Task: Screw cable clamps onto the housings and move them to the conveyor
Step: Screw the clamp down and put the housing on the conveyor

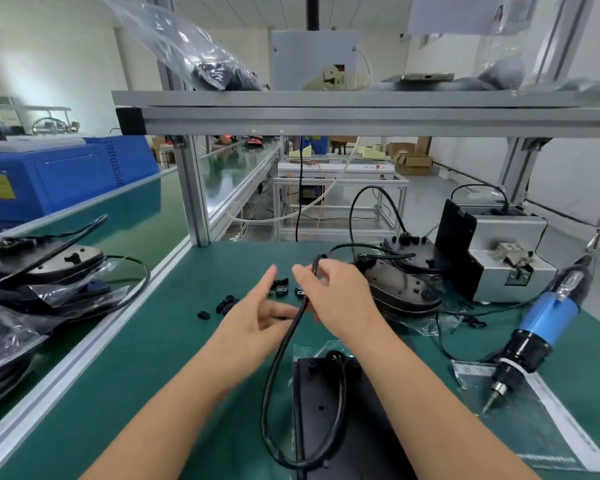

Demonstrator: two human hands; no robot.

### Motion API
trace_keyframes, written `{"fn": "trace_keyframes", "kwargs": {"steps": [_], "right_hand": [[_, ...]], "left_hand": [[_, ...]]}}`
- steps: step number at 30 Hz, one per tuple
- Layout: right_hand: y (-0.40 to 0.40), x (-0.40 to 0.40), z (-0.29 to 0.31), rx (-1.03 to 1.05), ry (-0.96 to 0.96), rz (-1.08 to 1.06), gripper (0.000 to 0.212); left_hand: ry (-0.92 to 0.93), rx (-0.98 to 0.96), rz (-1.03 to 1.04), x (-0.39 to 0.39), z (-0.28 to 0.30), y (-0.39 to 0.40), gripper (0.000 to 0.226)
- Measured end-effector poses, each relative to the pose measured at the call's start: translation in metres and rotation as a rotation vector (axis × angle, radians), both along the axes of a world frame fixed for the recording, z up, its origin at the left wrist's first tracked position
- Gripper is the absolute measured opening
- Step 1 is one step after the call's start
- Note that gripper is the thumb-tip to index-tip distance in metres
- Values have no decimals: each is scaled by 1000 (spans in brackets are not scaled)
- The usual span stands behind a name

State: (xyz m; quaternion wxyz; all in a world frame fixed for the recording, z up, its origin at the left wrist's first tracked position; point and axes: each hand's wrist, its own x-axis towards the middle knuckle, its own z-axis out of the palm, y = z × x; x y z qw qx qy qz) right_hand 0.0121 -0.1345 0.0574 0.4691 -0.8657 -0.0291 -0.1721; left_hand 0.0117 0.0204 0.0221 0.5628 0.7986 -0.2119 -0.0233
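My right hand (340,296) pinches the black cable (284,344) above the green bench (174,341); my left hand (253,317) is spread open beside it, fingers blurred. The cable loops down to the black housing (329,410) lying nearest me. Loose cable clamps (279,286) lie beyond the hands. A blue electric screwdriver (534,330) hangs at right, bit down, near stacked housings (406,282)

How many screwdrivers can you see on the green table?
1. The blue and black electric screwdriver hangs at the table's right side, tip down over a plastic bag. Others may be hidden.
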Motion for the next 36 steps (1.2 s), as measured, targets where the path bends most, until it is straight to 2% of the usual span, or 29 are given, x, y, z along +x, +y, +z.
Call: {"fn": "trace_keyframes", "kwargs": {"steps": [1, 3, 6, 7, 8, 10, 12, 15, 17, 19, 21, 25, 27, 30, 31, 34, 36], "right_hand": [[-1, 1, -1, -86, 30, 18, 47], [-10, 4, -5, -195, 56, 23, 54], [-42, 14, -13, -347, -1, -214, 36], [-54, 17, -16, -497, 22, -302, 26], [-65, 20, -21, -680, 90, -359, 27], [-83, 29, -32, -940, 251, -373, 52], [-92, 37, -39, -1001, 286, -363, 65], [-100, 47, -50, -1052, 251, -381, 69], [-104, 50, -57, -1066, 187, -450, 67], [-106, 53, -62, -1059, 139, -522, 65], [-105, 56, -66, -1063, 136, -557, 65], [-99, 58, -66, -1122, 183, -486, 58], [-99, 55, -55, -987, 151, -442, 41], [-92, 40, -34, -540, -22, -294, 29], [-85, 32, -27, -408, -27, -203, 25], [-60, 2, -11, -54, 115, 122, 16], [-49, -18, -7, 43, 145, 272, 15]], "left_hand": [[-5, -17, -41, 8, 4, -4, 76], [-12, -37, -51, 22, 11, -15, 73], [-100, 13, 76, 38, 19, -28, 40], [-121, 25, 121, 42, 22, -31, 36], [-156, 41, 150, 46, 24, -33, 41], [-236, 133, 134, 52, 29, -37, 53], [-241, 190, 97, 57, 33, -43, 47], [-272, 152, 142, 62, 30, -54, 20], [-251, 23, 225, 64, 28, -56, 17], [-201, -200, 299, 64, 30, -49, 24], [-253, -302, 368, 63, 36, -37, 24], [-466, -136, 391, 47, 50, -7, 19], [-529, -70, 377, 36, 58, 6, 17], [-570, -39, 311, 23, 68, 15, 15], [-553, -7, 258, 20, 69, 15, 16], [-419, 77, 30, 17, 63, 10, 22], [-267, -4, -85, 14, 54, 9, 30]]}}
